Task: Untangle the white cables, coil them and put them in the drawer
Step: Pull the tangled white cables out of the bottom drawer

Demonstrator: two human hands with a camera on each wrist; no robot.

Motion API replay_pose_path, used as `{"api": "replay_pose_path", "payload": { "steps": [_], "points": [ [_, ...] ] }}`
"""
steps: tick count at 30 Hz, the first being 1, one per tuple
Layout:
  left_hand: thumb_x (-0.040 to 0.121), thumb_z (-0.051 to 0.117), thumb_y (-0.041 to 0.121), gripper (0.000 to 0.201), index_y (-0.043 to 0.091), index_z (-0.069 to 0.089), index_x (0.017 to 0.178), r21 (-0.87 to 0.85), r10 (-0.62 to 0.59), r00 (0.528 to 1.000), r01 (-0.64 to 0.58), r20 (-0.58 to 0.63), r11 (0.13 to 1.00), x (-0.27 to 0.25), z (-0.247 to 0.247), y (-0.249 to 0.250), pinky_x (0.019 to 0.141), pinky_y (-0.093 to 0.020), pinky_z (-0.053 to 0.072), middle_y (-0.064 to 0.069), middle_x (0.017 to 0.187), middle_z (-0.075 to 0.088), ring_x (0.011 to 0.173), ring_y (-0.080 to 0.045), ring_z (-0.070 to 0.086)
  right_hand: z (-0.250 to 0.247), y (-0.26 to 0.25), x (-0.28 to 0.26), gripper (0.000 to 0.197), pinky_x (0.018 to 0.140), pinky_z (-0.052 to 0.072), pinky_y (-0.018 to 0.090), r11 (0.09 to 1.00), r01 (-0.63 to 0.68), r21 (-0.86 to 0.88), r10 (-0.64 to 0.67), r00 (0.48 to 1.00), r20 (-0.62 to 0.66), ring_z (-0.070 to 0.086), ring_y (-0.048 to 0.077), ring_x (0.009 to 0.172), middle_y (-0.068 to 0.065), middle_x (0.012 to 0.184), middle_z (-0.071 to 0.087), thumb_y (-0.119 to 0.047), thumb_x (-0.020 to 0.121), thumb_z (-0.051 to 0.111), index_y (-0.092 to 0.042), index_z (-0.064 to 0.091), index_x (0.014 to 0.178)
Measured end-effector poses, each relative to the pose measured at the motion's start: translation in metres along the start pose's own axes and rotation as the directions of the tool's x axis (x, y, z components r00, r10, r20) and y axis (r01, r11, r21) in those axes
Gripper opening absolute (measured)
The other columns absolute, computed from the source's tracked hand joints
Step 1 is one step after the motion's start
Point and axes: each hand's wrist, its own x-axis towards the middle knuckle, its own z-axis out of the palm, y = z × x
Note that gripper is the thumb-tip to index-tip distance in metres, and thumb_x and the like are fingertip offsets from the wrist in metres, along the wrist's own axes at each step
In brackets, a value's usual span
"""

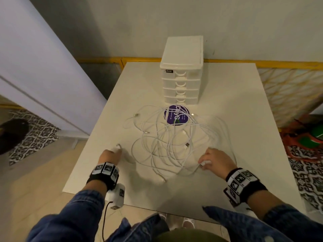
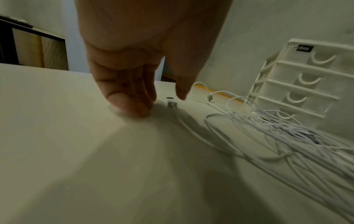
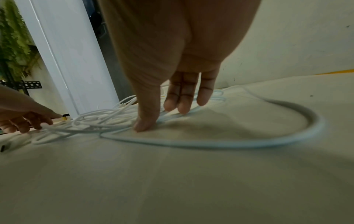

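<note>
Several white cables (image 1: 167,142) lie in one loose tangle mid-table, their plugs scattered through it. Behind them stands a white drawer unit (image 1: 181,84) with all drawers closed. My left hand (image 1: 118,149) is at the tangle's left edge, fingertips (image 2: 134,109) down on the table and thumb apart. A USB plug (image 2: 171,103) lies between them, not gripped. My right hand (image 1: 203,161) is at the tangle's right front. Its fingers are straight, the thumb (image 3: 145,124) pressing a strand and the other fingers (image 3: 180,106) touching the cables (image 3: 107,119).
A round purple disc (image 1: 176,116) lies under the far loops, just in front of the drawer unit (image 2: 306,75). The white table (image 1: 227,189) has bare surface near its front edge. A white door panel (image 1: 43,75) stands left; a yellow lattice fence (image 1: 288,88) runs right.
</note>
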Motion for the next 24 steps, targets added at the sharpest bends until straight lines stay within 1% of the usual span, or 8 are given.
{"api": "replay_pose_path", "payload": {
  "steps": [5, 9, 12, 14, 16, 19, 21, 24],
  "points": [
    [0.097, 0.045, 0.043, 0.058, -0.011, 0.061, 0.113, 0.039, -0.029, 0.999, 0.027, 0.034, 0.999, 0.01, 0.004, 0.009, 0.083, -0.037, 0.043, -0.028, 0.115, 0.062, 0.109, -0.04, 0.058, 0.002, 0.006, 0.0, 0.013, 0.075, 0.04, 0.028, 0.995, 0.097, -0.003, -0.097, 0.994, -0.054, 0.058, 0.021, 0.087, 0.001, 0.089, 0.059, -0.032, 0.082, 0.067, -0.025, 0.075, 0.09],
    [0.091, 0.058, 0.023, 0.029, -0.005, 0.067, 0.093, -0.156, 0.044, 0.998, -0.049, -0.036, 0.987, 0.018, -0.001, 0.004, 0.085, -0.038, 0.052, -0.021, 0.088, 0.07, 0.091, -0.035, 0.067, -0.007, 0.001, -0.008, 0.024, 0.072, 0.039, 0.025, 0.987, 0.095, 0.13, -0.057, 0.96, -0.273, 0.06, 0.019, 0.082, -0.002, 0.086, 0.063, -0.034, 0.088, 0.052, -0.018, 0.069, 0.089],
    [0.087, 0.057, 0.002, 0.005, 0.001, 0.052, 0.084, -0.524, 0.089, 0.993, -0.116, -0.078, 0.844, 0.015, -0.01, 0.01, 0.082, -0.046, 0.055, -0.018, 0.076, 0.067, 0.079, -0.034, 0.068, -0.029, -0.015, -0.015, 0.01, 0.067, 0.043, 0.027, 0.939, 0.031, 0.342, 0.132, 0.886, -0.444, 0.059, 0.012, 0.068, -0.005, 0.074, 0.064, -0.024, 0.093, 0.048, -0.02, 0.057, 0.092],
    [0.086, 0.054, -0.004, 0.009, 0.004, 0.049, 0.085, -0.576, 0.133, 0.983, -0.18, -0.124, 0.798, 0.014, -0.021, 0.02, 0.078, -0.043, 0.054, -0.015, 0.073, 0.063, 0.077, -0.032, 0.064, -0.05, -0.028, -0.019, 0.017, 0.061, 0.043, 0.026, 0.913, 0.039, 0.405, 0.201, 0.822, -0.533, 0.055, 0.014, 0.059, -0.008, 0.066, 0.059, -0.032, 0.09, 0.042, -0.02, 0.054, 0.095],
    [0.084, 0.053, -0.005, 0.016, 0.01, 0.048, 0.083, -0.59, 0.179, 0.973, -0.23, -0.146, 0.774, 0.014, -0.032, 0.032, 0.072, -0.039, 0.051, -0.014, 0.073, 0.062, 0.071, -0.029, 0.059, -0.074, -0.041, -0.02, 0.027, 0.059, 0.04, 0.018, 0.911, 0.101, 0.399, 0.2, 0.74, -0.643, 0.053, 0.016, 0.06, -0.009, 0.073, 0.059, -0.035, 0.091, 0.041, -0.015, 0.057, 0.1],
    [0.086, 0.049, -0.005, 0.02, 0.015, 0.046, 0.085, -0.646, 0.245, 0.961, -0.271, -0.132, 0.714, 0.012, -0.043, 0.052, 0.057, -0.028, 0.04, -0.013, 0.074, 0.059, 0.057, -0.02, 0.047, -0.107, -0.067, -0.017, 0.018, 0.06, 0.037, 0.006, 0.887, 0.209, 0.412, 0.178, 0.669, -0.722, 0.053, 0.005, 0.064, -0.014, 0.085, 0.06, -0.028, 0.093, 0.052, -0.015, 0.058, 0.103],
    [0.089, 0.05, 0.001, 0.013, 0.012, 0.049, 0.096, -0.646, 0.293, 0.95, -0.291, -0.108, 0.706, 0.008, -0.044, 0.063, 0.054, -0.026, 0.036, -0.009, 0.073, 0.06, 0.055, -0.018, 0.042, -0.112, -0.077, -0.008, 0.019, 0.059, 0.038, 0.008, 0.883, 0.194, 0.427, 0.17, 0.717, -0.676, 0.05, 0.0, 0.058, -0.015, 0.084, 0.061, -0.028, 0.087, 0.065, -0.021, 0.059, 0.103],
    [0.093, 0.049, 0.011, 0.012, 0.01, 0.056, 0.103, -0.533, 0.406, 0.909, -0.39, -0.093, 0.751, 0.002, -0.042, 0.071, 0.054, -0.026, 0.036, -0.004, 0.069, 0.058, 0.057, -0.016, 0.043, -0.09, -0.08, 0.015, 0.014, 0.059, 0.038, 0.021, 0.957, -0.058, 0.286, 0.183, 0.883, -0.433, 0.052, 0.004, 0.06, -0.005, 0.081, 0.065, -0.034, 0.086, 0.064, -0.022, 0.065, 0.093]
  ]
}}
